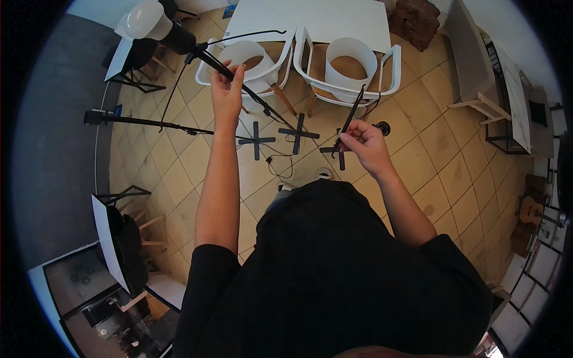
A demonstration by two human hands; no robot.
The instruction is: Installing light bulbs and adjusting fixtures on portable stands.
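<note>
My left hand (227,98) is closed around the black pole of a floor lamp (213,64), just below its socket. On top of the pole sits a white light bulb (147,21), and thin black wire arms (253,34) stick out beneath it. My right hand (365,146) pinches a thin black rod (352,116) with hooked ends, held tilted in front of me. A second black lamp pole (161,124) leans to the left, past my left forearm. Flat black cross-shaped bases (256,141) stand on the floor beyond my feet.
Two white chairs (391,74) stand ahead, with a white drum lampshade (351,62) on the right one and another lampshade (256,74) on the left. Behind them is a white table (340,18). A black cable (283,176) lies on the tiles. A bench (468,53) stands right.
</note>
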